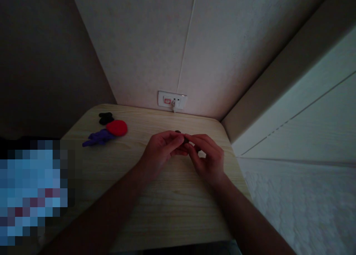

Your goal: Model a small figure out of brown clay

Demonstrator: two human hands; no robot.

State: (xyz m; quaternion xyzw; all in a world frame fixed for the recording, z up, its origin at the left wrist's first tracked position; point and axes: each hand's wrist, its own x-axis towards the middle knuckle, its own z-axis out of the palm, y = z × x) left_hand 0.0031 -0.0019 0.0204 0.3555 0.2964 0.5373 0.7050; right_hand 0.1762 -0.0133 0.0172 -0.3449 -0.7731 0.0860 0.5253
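My left hand (164,148) is closed, its thumb and fingers pinching a small dark brown lump (186,139) that looks like modelling clay. From the other side, the thumb and fingertips of my right hand (207,155) press on the same lump. Both hands meet above the wooden table. Just behind the left fingertips, another dark brown bit (178,131) peeks out; whether it joins the lump cannot be seen. Fingers cover most of what I hold.
At the table's (155,218) back left lie a flat red disc (116,128), a lumpy purple piece (100,137) and black pieces (106,118). A wall socket (172,100) with a white plug sits behind the table. A pale quilted surface (303,207) lies to the right. A blurred blue patch covers the lower left.
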